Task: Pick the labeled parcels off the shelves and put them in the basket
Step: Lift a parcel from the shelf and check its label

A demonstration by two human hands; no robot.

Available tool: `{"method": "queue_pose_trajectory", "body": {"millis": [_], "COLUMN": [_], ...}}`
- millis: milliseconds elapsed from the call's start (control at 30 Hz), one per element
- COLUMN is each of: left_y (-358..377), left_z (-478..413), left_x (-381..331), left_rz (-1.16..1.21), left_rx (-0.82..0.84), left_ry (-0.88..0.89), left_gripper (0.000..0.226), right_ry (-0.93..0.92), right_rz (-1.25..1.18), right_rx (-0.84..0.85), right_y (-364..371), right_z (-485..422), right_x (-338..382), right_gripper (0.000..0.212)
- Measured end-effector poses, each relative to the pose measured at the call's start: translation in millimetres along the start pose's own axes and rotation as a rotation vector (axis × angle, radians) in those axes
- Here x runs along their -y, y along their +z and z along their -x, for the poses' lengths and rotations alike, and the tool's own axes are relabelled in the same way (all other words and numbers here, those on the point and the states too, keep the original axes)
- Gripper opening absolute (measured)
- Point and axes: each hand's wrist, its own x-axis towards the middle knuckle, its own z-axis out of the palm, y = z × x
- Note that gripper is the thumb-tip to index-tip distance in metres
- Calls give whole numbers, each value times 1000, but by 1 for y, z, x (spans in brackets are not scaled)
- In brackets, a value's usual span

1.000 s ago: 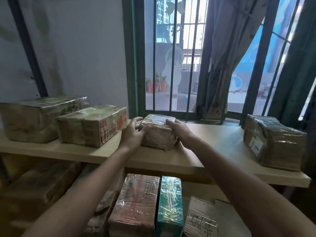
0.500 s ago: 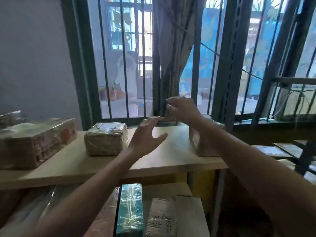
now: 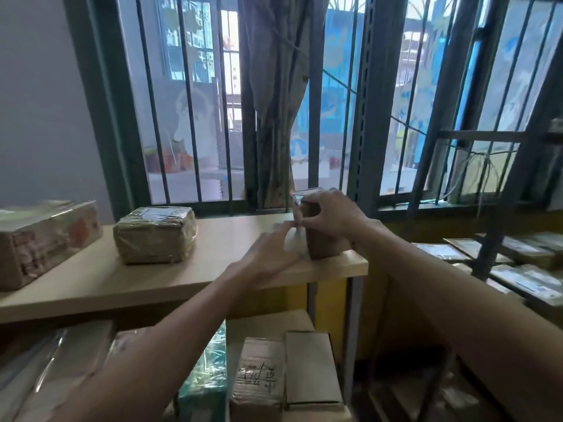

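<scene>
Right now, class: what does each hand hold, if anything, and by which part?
The right hand grips the brown parcel at the shelf's right end, curled over its top. The left hand, blurred, is outstretched beside it, gripping nothing.

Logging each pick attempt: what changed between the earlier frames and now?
Both hands let go of the small wrapped parcel and moved right. The right hand now grips the brown parcel at the right end of the top shelf; the left hand, blurred, reaches open toward it. The small wrapped parcel stayed on the shelf, as did the big box on its left.
</scene>
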Motion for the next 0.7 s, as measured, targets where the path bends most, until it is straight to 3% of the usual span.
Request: {"method": "queue_pose_trajectory", "body": {"millis": [67,133,233,367,567,700], "left_y": [-13,-28,-46,-54,-62,-64], "left_z": [-1,-3,-1,3,7,0], "left_x": [8,19,34,40,43,39], "left_rz": [-109,-276,-329,-257,-66,310], "left_rx": [-155,-256,-295,-263,-279,-264], "left_ry": [27,43,42,81,109,-71], "left_gripper": [75,97,115,117,99,43], "right_ry": [9,-11,-70,-131,-57,68], "right_rz": [-252,-435,-567,-608,-803,-1000], "right_rx": [-34,-28,44,101,-22,38], "right_y": [-7,-19,-39,-47,-47,-41], "right_z": [-2,-6,-14,-24,-36,-42], "right_x": [6,12,26,40,39,34], "right_gripper": [33,14,22,21,18,37]}}
